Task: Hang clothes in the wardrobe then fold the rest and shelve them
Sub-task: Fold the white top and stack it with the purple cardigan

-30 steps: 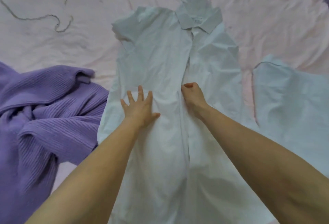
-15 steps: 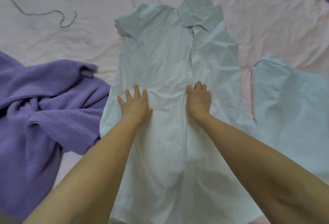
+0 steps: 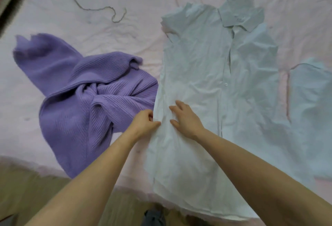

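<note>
The white shirt [image 3: 206, 85] lies flat on the bed [image 3: 89, 28], not folded yet, left hand [image 3: 143, 122] pinching its side edge, right hand [image 3: 185, 118] pressing open-fingered, and the purple sweater [image 3: 86, 96] waits crumpled beside it.

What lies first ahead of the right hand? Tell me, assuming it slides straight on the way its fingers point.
The right hand lies flat on the shirt, fingers pointing up-left. Going on, it would probably cross the shirt's left edge and reach the sweater, though that is only a rough guess.

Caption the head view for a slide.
Left hand pinches the shirt's edge, right hand flat on it, sweater beside.
</note>
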Demonstrator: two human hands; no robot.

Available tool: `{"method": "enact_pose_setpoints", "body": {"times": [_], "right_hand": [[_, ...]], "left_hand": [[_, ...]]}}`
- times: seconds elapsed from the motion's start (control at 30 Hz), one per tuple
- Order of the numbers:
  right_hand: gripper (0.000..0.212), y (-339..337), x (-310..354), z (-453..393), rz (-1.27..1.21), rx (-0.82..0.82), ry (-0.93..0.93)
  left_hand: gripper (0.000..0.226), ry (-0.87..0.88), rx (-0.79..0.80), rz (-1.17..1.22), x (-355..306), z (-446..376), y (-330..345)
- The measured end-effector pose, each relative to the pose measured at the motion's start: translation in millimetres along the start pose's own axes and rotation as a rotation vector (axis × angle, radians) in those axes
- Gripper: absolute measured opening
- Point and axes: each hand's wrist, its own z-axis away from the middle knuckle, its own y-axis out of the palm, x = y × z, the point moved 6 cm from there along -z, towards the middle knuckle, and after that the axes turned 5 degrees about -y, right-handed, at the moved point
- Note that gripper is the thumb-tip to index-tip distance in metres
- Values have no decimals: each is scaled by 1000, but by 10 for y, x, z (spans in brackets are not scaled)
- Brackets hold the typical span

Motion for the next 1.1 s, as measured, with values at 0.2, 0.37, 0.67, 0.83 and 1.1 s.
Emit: {"method": "enact_pose_setpoints", "body": {"times": [0.2,0.37,0.67,0.83,1.1], "right_hand": [[66,116,94,14,90,22,50],[73,191,176,27,121,74,40],[81,215,218,42,166,179,49],[86,280,267,161,216,261,-8],[28,-425,264,-122,68,-222,-68]], "left_hand": [[9,-64,-177,-117,201,199,-132],[35,-51,-86,-83,260,306,-65],[31,-361,418,-334,616,649,-39],[20,-466,436,-683,700,864,-91],[23,137,-351,-756,-429,342,-329]]}}
